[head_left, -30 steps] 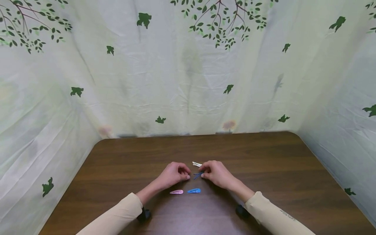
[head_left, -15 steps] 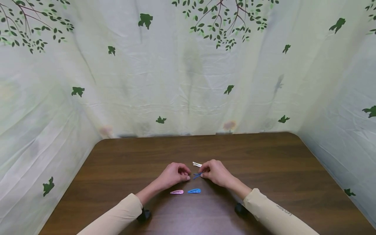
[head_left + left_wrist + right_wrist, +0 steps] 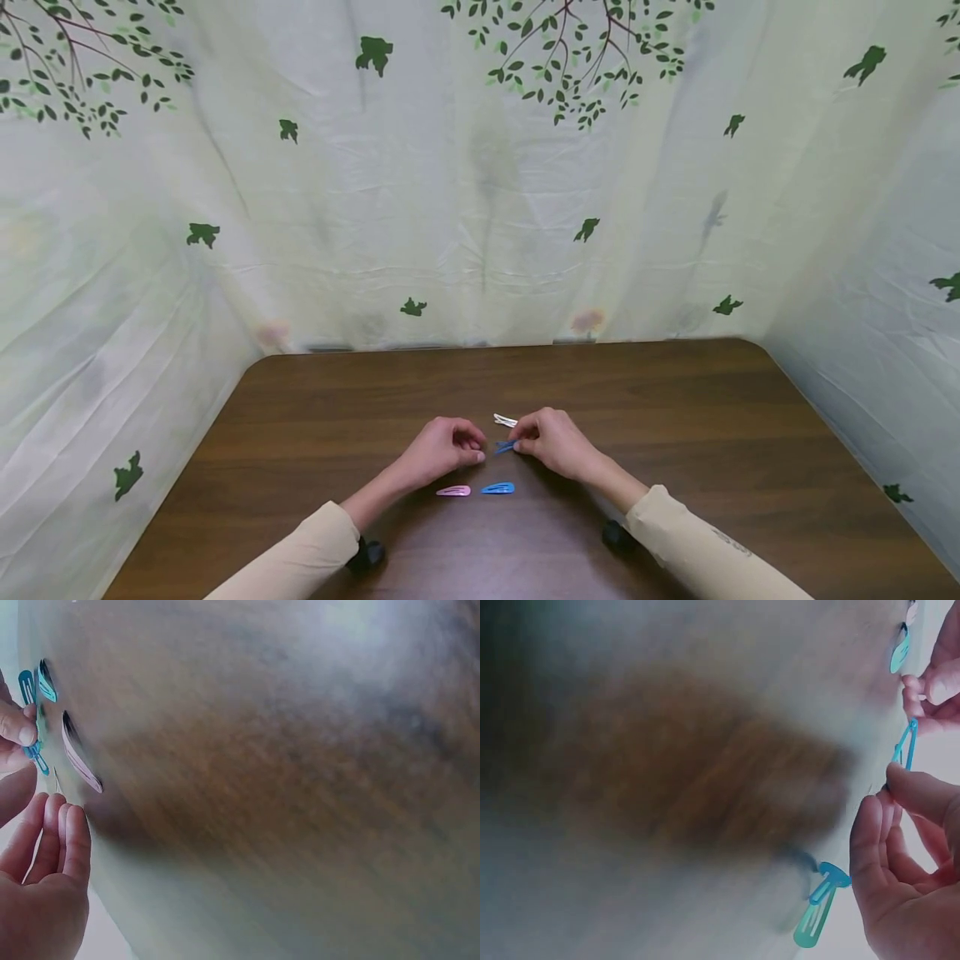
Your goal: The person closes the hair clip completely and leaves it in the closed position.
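Note:
My right hand (image 3: 553,443) pinches a blue snap hair clip (image 3: 505,447) between thumb and fingers over the table; in the right wrist view its forked end (image 3: 906,744) points at the left hand. Another blue-green snap clip (image 3: 825,900) shows past the right hand's outer fingers, partly hidden in other views. My left hand (image 3: 444,446) stays just left of the pinched clip, its fingers relaxed and loosely bent in the left wrist view. Nearer the person lie a pink snap clip (image 3: 453,491) and a blue snap clip (image 3: 498,488).
Behind the right fingertips lies a white clip (image 3: 505,420), partly covered by the hand. The brown wooden table (image 3: 637,392) extends to a pale curtain (image 3: 480,208) printed with leaves, which hangs at the back and both sides.
The pinched blue clip has tilted slightly, and its two prongs look closer together than before. Both hands keep nearly the same places, and the other clips have not moved on the table.

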A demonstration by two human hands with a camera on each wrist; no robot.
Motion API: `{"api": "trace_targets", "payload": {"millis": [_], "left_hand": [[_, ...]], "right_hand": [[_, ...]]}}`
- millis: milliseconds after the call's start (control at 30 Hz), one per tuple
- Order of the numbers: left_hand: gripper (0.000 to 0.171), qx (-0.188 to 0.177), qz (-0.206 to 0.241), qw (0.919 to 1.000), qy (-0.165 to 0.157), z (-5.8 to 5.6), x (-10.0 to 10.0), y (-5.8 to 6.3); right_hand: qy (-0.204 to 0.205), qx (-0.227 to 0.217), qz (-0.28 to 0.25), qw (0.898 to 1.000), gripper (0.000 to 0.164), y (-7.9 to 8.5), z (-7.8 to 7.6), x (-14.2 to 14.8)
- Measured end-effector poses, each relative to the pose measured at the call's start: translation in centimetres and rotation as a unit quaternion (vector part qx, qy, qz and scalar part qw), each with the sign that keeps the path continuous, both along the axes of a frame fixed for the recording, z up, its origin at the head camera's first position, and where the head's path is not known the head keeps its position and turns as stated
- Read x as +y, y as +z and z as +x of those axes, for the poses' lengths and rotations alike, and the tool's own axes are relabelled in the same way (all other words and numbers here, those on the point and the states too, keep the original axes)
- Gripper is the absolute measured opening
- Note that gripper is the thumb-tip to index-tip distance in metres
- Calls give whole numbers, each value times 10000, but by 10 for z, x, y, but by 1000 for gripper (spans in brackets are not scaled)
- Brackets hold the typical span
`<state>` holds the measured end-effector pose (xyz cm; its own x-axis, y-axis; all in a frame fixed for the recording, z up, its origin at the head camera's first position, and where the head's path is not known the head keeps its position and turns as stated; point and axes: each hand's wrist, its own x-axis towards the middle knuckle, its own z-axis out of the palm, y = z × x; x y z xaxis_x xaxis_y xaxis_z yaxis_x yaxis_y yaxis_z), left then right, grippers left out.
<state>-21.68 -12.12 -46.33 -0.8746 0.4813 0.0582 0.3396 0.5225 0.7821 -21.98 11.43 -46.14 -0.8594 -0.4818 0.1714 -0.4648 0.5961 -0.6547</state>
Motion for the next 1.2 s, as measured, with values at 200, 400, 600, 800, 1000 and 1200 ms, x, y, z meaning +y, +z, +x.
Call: {"api": "trace_targets", "payload": {"millis": [200,400,600,800,1000,1200], "left_hand": [[16,18,90,10000,39,2,0,4],[18,34,206,9998,58,3,1,8],[21,113,316,9993,156,5,3,11],[24,161,515,9983,200,10,8,17],[26,192,583,9975,346,15,9,28],[23,241,640,9965,488,19,10,36]], "right_hand": [[-139,7,-88,9999,7,3,5,1],[-431,57,-265,9987,10,9,12,3],[-680,97,-598,9958,12,15,20,5],[-905,143,-807,9925,13,20,26,7],[-1063,174,-1020,9889,13,27,33,8],[-1159,74,-1170,9863,11,39,39,11]]}}
